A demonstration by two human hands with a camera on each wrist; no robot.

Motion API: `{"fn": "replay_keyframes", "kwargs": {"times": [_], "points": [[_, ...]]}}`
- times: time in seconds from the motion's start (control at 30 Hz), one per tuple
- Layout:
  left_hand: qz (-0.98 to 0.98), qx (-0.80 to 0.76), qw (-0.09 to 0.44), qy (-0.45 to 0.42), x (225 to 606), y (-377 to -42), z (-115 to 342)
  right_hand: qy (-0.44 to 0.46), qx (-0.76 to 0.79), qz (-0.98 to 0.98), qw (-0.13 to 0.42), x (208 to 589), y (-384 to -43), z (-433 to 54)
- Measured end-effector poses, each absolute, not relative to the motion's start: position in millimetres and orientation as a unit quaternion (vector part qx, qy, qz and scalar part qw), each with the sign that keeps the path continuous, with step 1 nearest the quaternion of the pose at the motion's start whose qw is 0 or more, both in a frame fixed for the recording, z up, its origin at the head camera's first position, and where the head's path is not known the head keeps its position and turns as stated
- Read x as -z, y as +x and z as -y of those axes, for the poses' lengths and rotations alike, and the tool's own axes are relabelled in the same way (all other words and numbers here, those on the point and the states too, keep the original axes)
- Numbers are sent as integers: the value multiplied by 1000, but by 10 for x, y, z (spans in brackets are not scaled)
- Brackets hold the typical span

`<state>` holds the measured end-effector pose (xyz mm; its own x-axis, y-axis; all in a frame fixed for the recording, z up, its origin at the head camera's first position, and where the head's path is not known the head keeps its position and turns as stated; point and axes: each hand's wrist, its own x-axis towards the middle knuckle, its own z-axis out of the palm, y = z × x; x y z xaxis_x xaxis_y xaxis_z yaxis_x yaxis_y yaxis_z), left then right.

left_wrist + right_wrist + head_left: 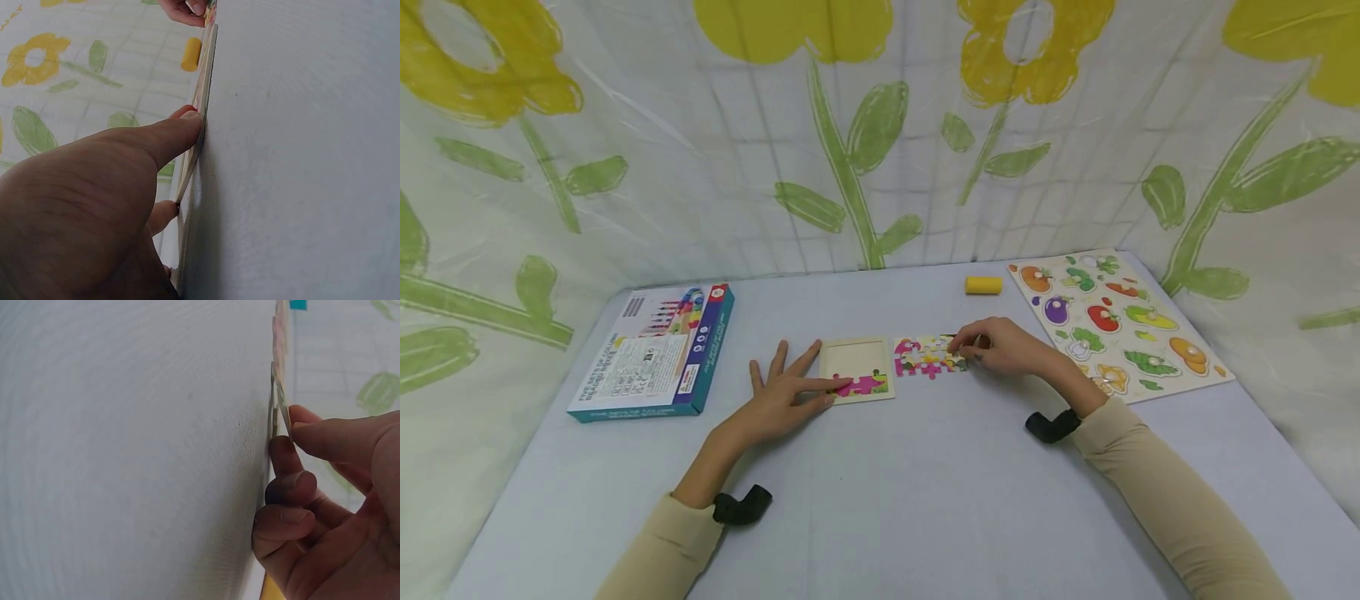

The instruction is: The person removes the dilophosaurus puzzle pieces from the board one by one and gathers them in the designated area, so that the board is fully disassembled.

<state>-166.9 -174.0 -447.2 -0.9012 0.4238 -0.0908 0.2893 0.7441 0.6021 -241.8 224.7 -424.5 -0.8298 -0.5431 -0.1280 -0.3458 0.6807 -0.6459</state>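
A square wooden puzzle tray (856, 345) lies mid-table with a few pink and green jigsaw pieces (871, 383) along its lower part. My left hand (785, 403) rests at the tray's left side with fingers spread; the index finger lies over the pink pieces and the thumb touches the lower edge. To the tray's right is a group of joined jigsaw pieces (917, 357), pink, yellow and green. At the group's right end my right hand (1006, 347) pinches one thin puzzle piece (283, 403), tilted up between thumb and index finger, the other fingers curled beneath.
A boxed set (647, 354) with a teal side lies at the left. Behind the jigsaw pieces sits a yellow cylinder (983, 285). A vegetable picture board (1060, 337) lies at the right, close to my right hand. A flower-printed curtain (700, 167) hangs behind the table.
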Motion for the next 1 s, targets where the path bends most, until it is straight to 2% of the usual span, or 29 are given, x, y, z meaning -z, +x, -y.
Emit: {"fn": "replay_keyframes", "kwargs": {"times": [1.0], "points": [[-925,-310,109,189,4469,-1650,1750,-256,304,-907,139,4226,-2392,-2236]]}}
